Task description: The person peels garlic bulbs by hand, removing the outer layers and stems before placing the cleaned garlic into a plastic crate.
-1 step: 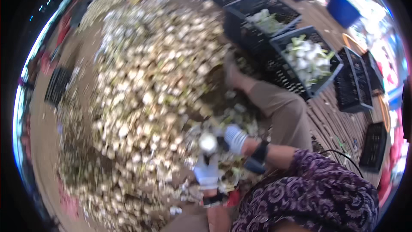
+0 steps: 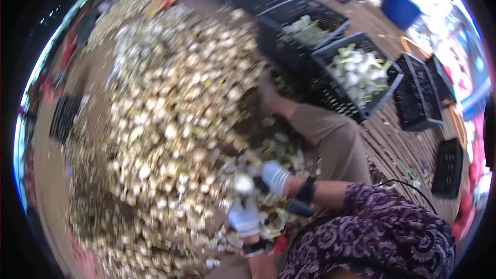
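A round white bulb [image 2: 244, 183], like an onion or garlic head, sits at the fingertips of my left hand [image 2: 245, 218]. That hand wears a pale glove with dark fingertips and closes on the bulb from below. Just to the right, my right hand [image 2: 275, 177] in a white-and-blue striped glove is closed beside the bulb. Something dark shows at its fingers; blur hides whether this is a tool or the glove's coating. Around both hands lies a large heap of pale bulbs [image 2: 170, 124], with peelings and green scraps [image 2: 279, 150] close by.
A black crate of white bulbs with green stems [image 2: 366, 102] stands beyond my bent knee [image 2: 336, 129]. Another black crate [image 2: 338, 25] behind it holds more. Farther right are a long black crate [image 2: 417, 93], a smaller one [image 2: 447, 168] and a blue bin [image 2: 400, 8].
The whole view has shifted a little, so the crates and my hands appear slightly farther left. My hands keep the same hold around the white bulb.
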The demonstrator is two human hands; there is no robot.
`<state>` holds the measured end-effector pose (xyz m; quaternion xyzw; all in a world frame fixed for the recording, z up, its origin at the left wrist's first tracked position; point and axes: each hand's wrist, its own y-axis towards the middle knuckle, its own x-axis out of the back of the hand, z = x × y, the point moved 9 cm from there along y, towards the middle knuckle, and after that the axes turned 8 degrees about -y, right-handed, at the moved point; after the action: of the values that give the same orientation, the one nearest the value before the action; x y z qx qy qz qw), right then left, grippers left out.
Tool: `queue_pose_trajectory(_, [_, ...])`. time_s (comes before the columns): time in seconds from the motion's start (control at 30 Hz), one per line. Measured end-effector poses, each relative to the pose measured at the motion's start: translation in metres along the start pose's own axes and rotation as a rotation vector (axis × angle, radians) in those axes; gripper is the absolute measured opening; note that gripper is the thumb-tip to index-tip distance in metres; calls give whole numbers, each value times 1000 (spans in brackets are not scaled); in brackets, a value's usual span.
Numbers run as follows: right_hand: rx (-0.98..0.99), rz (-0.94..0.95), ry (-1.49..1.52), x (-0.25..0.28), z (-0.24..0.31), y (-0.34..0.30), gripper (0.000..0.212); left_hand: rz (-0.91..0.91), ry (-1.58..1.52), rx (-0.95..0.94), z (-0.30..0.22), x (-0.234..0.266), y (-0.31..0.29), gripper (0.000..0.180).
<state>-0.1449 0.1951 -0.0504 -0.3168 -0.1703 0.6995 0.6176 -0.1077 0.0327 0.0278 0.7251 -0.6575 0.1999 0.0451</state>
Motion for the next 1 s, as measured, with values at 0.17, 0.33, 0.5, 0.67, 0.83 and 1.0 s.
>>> queue_pose_trajectory(0.17, [-226, 169, 495, -42, -17, 1, 28, -253, -253, 106, 94, 43, 6, 22])
queue_pose_trajectory(0.33, [121, 32, 719, 58, 105, -23, 37, 27, 329, 125, 60, 7, 5, 29])
queue_pose_trajectory(0.5, [4, -101, 734, 73, 97, -20, 33, 149, 344, 28, 17, -24, 9, 36])
queue_pose_trajectory(0.67, [-79, -162, 599, 27, 59, -26, 26, 71, 297, -270, -71, -42, 7, 38])
queue_pose_trajectory(0.83, [-219, -71, 501, 3, 42, -51, 22, -66, 307, -420, -79, -39, 3, 22])
queue_pose_trajectory(1.0, [133, -56, 634, 62, 99, -55, 32, -50, 293, 65, 2, -9, 16, 22])
